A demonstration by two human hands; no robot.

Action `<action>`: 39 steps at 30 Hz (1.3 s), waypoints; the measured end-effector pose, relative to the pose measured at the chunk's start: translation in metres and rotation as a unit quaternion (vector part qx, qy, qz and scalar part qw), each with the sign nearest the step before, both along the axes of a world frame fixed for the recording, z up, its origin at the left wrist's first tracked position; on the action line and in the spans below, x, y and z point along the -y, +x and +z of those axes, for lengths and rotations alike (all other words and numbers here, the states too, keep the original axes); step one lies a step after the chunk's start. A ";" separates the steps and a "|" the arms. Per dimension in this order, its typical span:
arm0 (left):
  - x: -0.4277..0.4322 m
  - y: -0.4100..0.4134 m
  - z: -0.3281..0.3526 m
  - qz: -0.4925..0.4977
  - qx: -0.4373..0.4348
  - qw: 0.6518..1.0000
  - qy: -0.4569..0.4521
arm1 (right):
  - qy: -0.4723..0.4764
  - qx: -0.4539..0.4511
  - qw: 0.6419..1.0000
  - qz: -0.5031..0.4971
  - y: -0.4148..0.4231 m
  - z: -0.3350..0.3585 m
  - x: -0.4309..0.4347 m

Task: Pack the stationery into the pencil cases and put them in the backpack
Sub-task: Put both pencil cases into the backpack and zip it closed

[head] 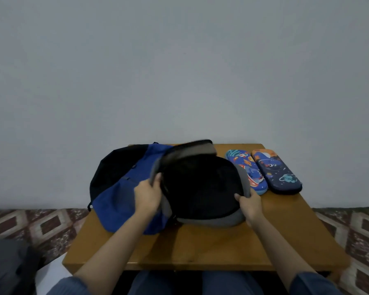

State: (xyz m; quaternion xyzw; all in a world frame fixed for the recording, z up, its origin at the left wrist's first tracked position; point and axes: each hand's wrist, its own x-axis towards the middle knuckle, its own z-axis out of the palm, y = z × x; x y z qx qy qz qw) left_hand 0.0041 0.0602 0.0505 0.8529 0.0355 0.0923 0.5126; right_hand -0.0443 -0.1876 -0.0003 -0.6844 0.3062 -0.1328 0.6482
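Note:
A blue, black and grey backpack (119, 194) lies on the wooden table (200, 248), its main compartment wide open and dark inside. My left hand (147, 194) grips the lifted front flap at the opening's left edge. My right hand (250, 204) holds the grey rim on the right side, pulling the opening apart. To the right of the backpack lie two zipped pencil cases side by side: a light blue space-patterned one (249, 171), partly hidden by the backpack's edge, and a dark navy one (276, 170) with a planet print. No loose stationery shows.
The small table stands against a plain grey wall. Patterned floor tiles (51, 224) show on both sides. A dark grey object (6, 265) sits at the lower left. My knees are under the table's near edge.

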 end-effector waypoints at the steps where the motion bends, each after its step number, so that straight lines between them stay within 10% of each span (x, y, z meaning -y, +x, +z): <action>1: -0.016 0.005 -0.004 0.039 -0.056 0.998 0.017 | -0.007 -0.003 1.000 -0.004 0.002 0.000 0.000; 8: -0.054 -0.009 -0.018 -0.038 -0.306 0.931 0.194 | -0.037 -0.019 0.999 -0.023 0.003 -0.006 -0.004; 13: -0.049 0.005 0.018 0.019 -0.138 0.904 0.404 | -0.136 -0.050 0.987 -0.067 0.000 0.001 0.005; 17: -0.008 0.013 0.015 -0.098 0.071 0.921 0.371 | -0.272 -0.073 0.949 -0.141 -0.002 0.012 0.026; 23: 0.025 0.010 -0.051 -0.212 -0.148 0.857 0.446 | -0.422 -0.180 0.884 -0.084 0.006 0.019 0.071; 28: 0.036 0.010 -0.065 -0.173 -0.128 0.850 0.481 | -0.461 -0.295 0.837 -0.032 0.019 0.006 0.107; 39: 0.036 0.014 -0.069 -0.167 -0.113 0.823 0.530 | -0.390 -0.289 0.872 0.066 0.031 -0.004 0.158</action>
